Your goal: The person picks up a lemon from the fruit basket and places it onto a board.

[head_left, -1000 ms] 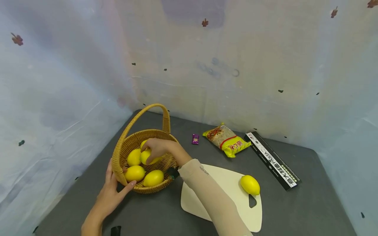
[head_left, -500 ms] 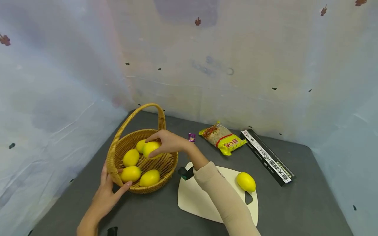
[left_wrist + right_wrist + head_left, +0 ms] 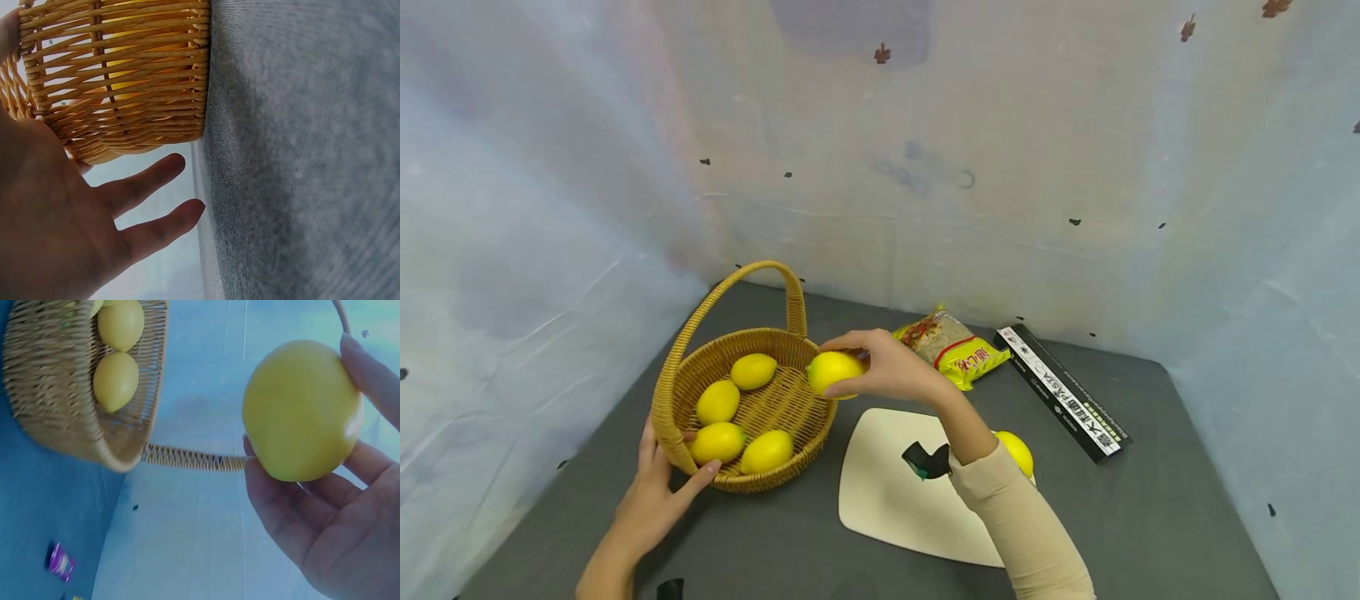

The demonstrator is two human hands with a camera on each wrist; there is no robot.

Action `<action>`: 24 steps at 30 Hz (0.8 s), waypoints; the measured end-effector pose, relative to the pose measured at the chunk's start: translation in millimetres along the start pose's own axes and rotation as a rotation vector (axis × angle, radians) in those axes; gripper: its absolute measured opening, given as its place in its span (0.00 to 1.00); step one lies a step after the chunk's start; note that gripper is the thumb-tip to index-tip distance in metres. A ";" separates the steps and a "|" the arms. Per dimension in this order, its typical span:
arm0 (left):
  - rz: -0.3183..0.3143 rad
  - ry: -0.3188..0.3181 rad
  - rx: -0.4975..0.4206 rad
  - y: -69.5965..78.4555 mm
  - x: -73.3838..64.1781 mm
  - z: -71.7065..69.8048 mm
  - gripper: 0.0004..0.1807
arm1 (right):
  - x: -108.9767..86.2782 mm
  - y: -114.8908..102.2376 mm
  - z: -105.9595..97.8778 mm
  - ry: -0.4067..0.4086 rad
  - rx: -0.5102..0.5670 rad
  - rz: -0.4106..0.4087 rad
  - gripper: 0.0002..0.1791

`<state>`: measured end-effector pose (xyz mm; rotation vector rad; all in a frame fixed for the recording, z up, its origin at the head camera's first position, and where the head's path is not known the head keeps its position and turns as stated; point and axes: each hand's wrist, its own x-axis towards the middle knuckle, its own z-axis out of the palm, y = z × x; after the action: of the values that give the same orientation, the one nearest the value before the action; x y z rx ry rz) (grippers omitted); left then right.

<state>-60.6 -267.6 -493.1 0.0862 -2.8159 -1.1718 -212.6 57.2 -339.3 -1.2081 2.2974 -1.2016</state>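
My right hand (image 3: pixel 891 367) grips a yellow lemon (image 3: pixel 833 375) between thumb and fingers, beside the right rim of a wicker basket (image 3: pixel 831 421). In the right wrist view this lemon (image 3: pixel 300 412) is raised above the table, with the basket to its left. Several more lemons (image 3: pixel 767 452) lie on the basket's floor. My left hand (image 3: pixel 651 500) holds the basket at its near left side, thumb at the rim and some fingers behind the wall. The left wrist view shows two fingers (image 3: pixel 156 228) of that hand stretched out below the basket.
A cream cutting board (image 3: pixel 880 492) lies right of the basket, with another lemon (image 3: pixel 1017 452) partly behind my right forearm. Behind are a yellow food bag (image 3: pixel 962 350) and a long black pasta box (image 3: pixel 1063 392). A small purple packet (image 3: pixel 61 562) shows in the right wrist view.
My right hand has lifted one lemon out of the basket and carried it right, past the rim. The left hand keeps its hold on the basket. The head view has shifted slightly.
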 end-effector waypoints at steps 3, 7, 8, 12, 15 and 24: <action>-0.022 -0.015 0.013 0.7 -0.3 -1.0 0.35 | -17.0 5.9 -3.5 0.036 -0.007 0.045 0.29; -0.037 -0.030 0.014 0.9 -0.6 -2.0 0.35 | -41.3 16.3 -6.6 0.084 0.007 0.108 0.29; -0.041 -0.033 0.015 0.8 -1.0 -2.3 0.35 | -47.2 19.1 -7.1 0.094 0.013 0.128 0.29; -0.034 -0.030 0.013 -0.1 -2.3 -2.6 0.34 | -68.8 30.8 -8.6 0.115 0.010 0.194 0.28; -0.028 -0.023 0.013 -0.4 -2.6 -2.9 0.34 | -81.7 38.7 -9.4 0.124 -0.002 0.223 0.26; -0.015 -0.022 0.013 -1.2 0.0 -1.6 0.34 | -111.4 58.9 -7.1 0.160 -0.030 0.299 0.27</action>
<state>-60.4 -269.6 -492.8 0.0966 -2.8472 -1.1646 -180.9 166.0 -394.8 -0.7636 2.5084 -1.1925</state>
